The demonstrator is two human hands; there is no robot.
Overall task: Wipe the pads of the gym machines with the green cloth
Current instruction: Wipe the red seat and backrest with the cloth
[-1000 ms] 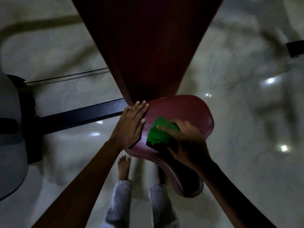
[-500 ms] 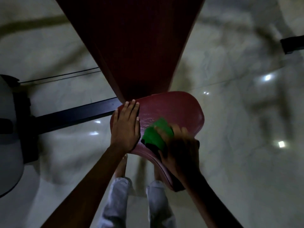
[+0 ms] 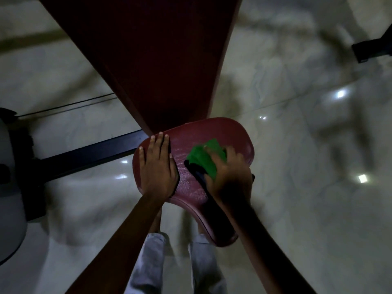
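left hand (image 3: 158, 171) lies flat, fingers straight, on the red seat pad (image 3: 191, 187) while the right hand (image 3: 230, 177) clutches the green cloth (image 3: 204, 159) mid-pad, so the bunched cloth could skip the shadowed edges.

Dim room, glossy pale marble floor (image 3: 297, 209), scattered light reflections (image 3: 340, 94)

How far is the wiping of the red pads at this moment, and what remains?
In hand: the right hand presses the green cloth on the red seat pad, while the left hand lies flat on it. Done: the seat shines between the hands, perhaps already wiped. Left: probably the seat's near end and the long back pad; nothing shows it was cleaned.
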